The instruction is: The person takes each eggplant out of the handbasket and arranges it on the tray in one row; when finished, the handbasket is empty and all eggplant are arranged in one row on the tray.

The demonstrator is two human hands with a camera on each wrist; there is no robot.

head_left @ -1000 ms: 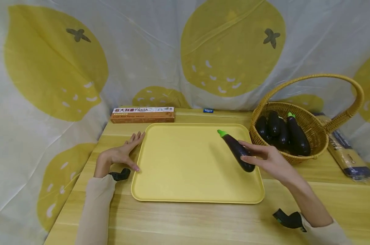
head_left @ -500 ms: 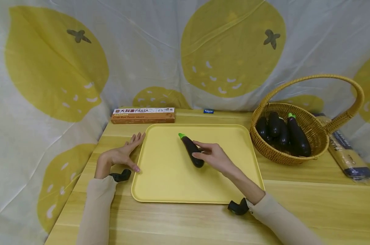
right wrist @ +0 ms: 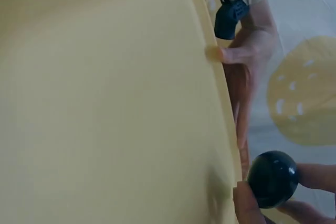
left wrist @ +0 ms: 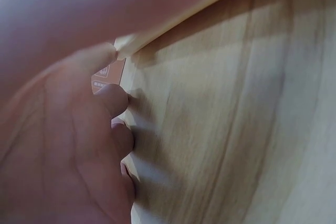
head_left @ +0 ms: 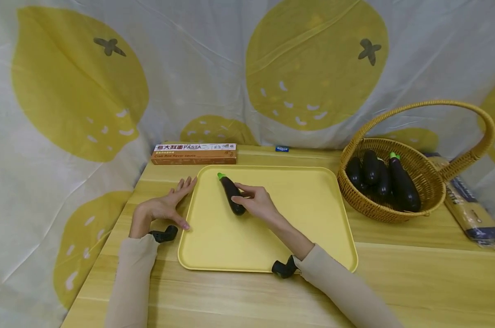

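Note:
An eggplant (head_left: 231, 193) with a green stem end is pinched between the thumb and fingers of my right hand (head_left: 256, 202), over the left part of the yellow tray (head_left: 288, 241). The right wrist view shows the rounded dark end of this eggplant (right wrist: 273, 179) between the fingertips. My left hand (head_left: 163, 207) rests at the tray's left edge with its fingers spread; its thumb and a fingertip touch the rim. In the left wrist view its palm (left wrist: 63, 145) and fingers lie over the wooden table.
A wicker basket (head_left: 366, 207) with a tall handle holds several eggplants (head_left: 403, 187) at the right. Behind it lies a packet of pasta (head_left: 469, 209). A pasta box (head_left: 194, 155) and a small blue item (head_left: 282, 149) stand along the back, before the lemon-print curtain (head_left: 214, 68).
My right hand has carried the eggplant leftward across the tray, from its right side near the basket to its left part. The left hand has stayed at the tray's edge.

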